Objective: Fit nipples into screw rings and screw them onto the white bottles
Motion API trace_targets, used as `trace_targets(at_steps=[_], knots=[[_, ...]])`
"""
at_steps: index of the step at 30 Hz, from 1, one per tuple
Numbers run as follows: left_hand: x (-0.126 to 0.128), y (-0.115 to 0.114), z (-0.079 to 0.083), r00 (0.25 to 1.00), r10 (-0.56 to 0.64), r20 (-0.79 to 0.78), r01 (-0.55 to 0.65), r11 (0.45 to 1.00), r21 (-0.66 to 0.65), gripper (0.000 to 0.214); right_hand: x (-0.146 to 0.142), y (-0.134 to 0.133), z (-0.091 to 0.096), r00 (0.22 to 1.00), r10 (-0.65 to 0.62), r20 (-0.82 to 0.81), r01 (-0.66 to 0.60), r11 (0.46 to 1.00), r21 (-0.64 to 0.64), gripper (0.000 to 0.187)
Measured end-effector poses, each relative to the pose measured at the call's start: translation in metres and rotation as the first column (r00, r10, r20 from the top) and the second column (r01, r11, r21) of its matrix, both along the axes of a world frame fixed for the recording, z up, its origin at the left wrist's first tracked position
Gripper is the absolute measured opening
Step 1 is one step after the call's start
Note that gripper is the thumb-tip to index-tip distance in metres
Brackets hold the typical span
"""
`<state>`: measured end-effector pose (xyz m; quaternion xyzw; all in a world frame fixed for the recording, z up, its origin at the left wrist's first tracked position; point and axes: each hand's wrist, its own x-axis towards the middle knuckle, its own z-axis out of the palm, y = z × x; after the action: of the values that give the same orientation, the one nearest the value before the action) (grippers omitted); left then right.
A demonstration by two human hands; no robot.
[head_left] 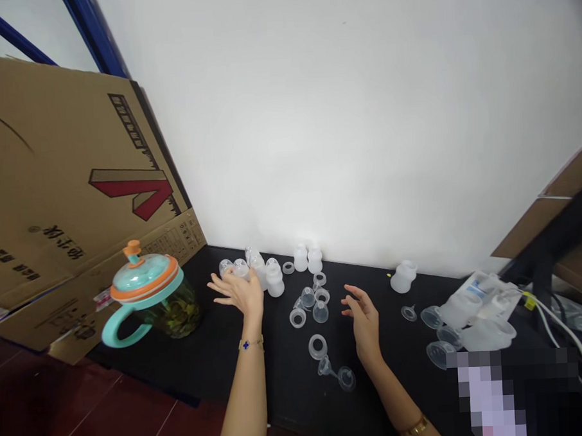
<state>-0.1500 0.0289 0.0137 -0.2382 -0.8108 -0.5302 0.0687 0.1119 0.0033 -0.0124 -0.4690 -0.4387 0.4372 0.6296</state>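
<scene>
My left hand (239, 291) is spread, palm up, in front of a group of capped baby bottles (274, 278) near the wall, partly covering them. Over the black table, my right hand (363, 321) hovers with fingers apart and nothing in them. Left of it lie clear bottle nipples (320, 311) and white collar rings (318, 346). A small funnel-like clear part (325, 365) lies nearer the front, beside a round clear disc (347, 378). Two white open bottles (314, 259) stand against the wall, and another bottle (403, 277) stands farther right.
A large pitcher (174, 306) with a turquoise handle and orange-rimmed lid stands at left, holding leaves in liquid. Behind it leans a cardboard box (68, 189). At right are breast-pump-like clear parts (486, 331), white cables (563, 325) and a pixelated patch.
</scene>
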Motion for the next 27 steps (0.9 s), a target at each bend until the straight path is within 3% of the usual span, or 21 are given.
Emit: trace_targets(at_steps=[4,9,11,16,20,24,27], knots=[[0.000,0.000,0.000,1.000,0.000,0.021,-0.001,0.999,0.034,0.054,0.002,0.001,0.003,0.999,0.020,0.041,-0.020,1.000,0.011,0.034],[0.003,-0.001,0.001,1.000,-0.017,0.001,0.017,0.998,0.063,0.055,0.002,-0.001,0.013,0.936,0.283,0.208,-0.281,0.959,-0.041,0.027],[0.003,-0.001,0.001,1.000,-0.021,-0.004,0.022,0.996,0.085,0.054,0.002,-0.001,0.015,0.901,0.334,0.278,-0.337,0.941,-0.038,0.025],[0.004,-0.004,0.004,0.999,-0.018,-0.046,0.024,0.990,0.140,0.059,0.007,0.002,0.014,0.881,0.250,0.401,-0.267,0.963,-0.014,0.019],[0.014,-0.011,0.016,0.987,-0.010,-0.162,0.043,0.977,0.207,0.066,0.010,0.005,0.011,0.852,0.189,0.488,-0.232,0.972,0.029,0.015],[0.032,-0.017,0.025,0.958,-0.009,-0.287,0.086,0.963,0.255,0.068,0.006,-0.002,0.010,0.792,0.213,0.571,-0.305,0.950,0.068,0.018],[0.047,-0.016,0.020,0.913,-0.084,-0.398,0.203,0.942,0.269,0.070,0.001,-0.009,0.009,0.727,0.244,0.642,-0.388,0.917,0.090,0.029]])
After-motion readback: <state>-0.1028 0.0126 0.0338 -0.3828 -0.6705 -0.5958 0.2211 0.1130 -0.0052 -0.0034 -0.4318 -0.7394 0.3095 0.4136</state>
